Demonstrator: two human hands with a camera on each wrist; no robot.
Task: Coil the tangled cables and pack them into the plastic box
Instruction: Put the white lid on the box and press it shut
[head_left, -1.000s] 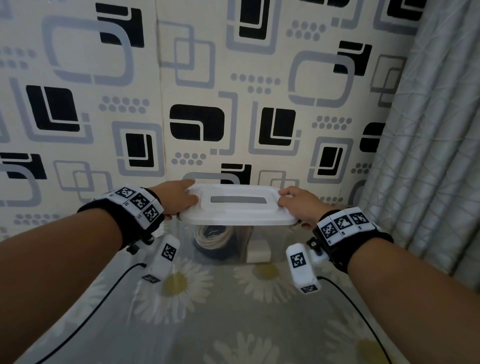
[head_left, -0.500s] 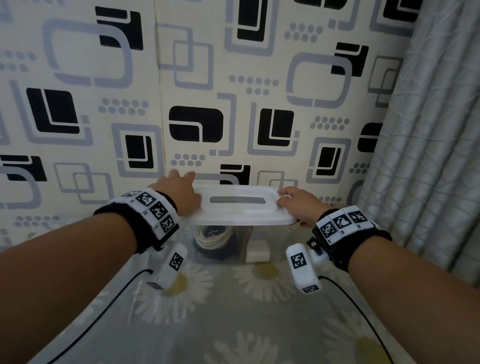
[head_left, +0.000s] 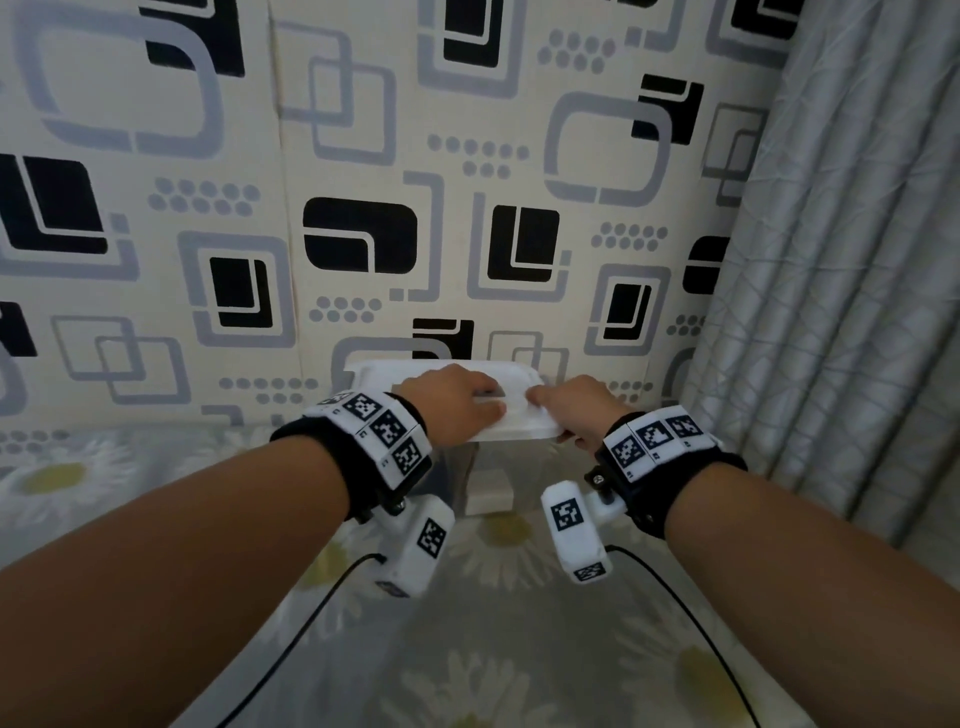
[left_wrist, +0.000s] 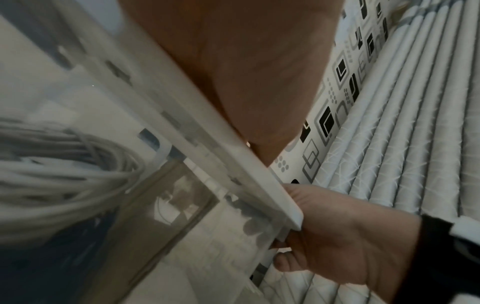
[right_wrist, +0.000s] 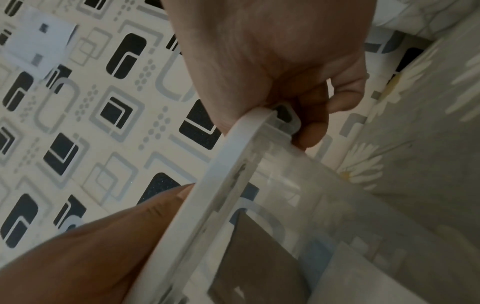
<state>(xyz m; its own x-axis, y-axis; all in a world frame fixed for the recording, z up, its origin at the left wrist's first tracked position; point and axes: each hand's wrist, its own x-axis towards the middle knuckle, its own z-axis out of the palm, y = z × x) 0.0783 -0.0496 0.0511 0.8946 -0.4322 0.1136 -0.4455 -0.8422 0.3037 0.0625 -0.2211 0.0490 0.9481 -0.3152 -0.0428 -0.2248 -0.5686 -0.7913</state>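
Plastic box (head_left: 467, 467) lid (head_left: 511, 415): left fingers (head_left: 483, 387) flat on top, right fingers (right_wrist: 311, 133) seemingly curled under its rim.

From the head view our left hand (head_left: 451, 402) and right hand (head_left: 574, 408) cover most of the white lid (head_left: 514, 415), and our wrists hide nearly all of the clear plastic box (head_left: 457, 483) beneath; only a pale block (head_left: 488, 493) shows through its wall, too indistinct to name. In the left wrist view the coiled white cable (left_wrist: 64, 174) is blurred and cut off at 9 o'clock. Our left fingers' grip cannot be made out.
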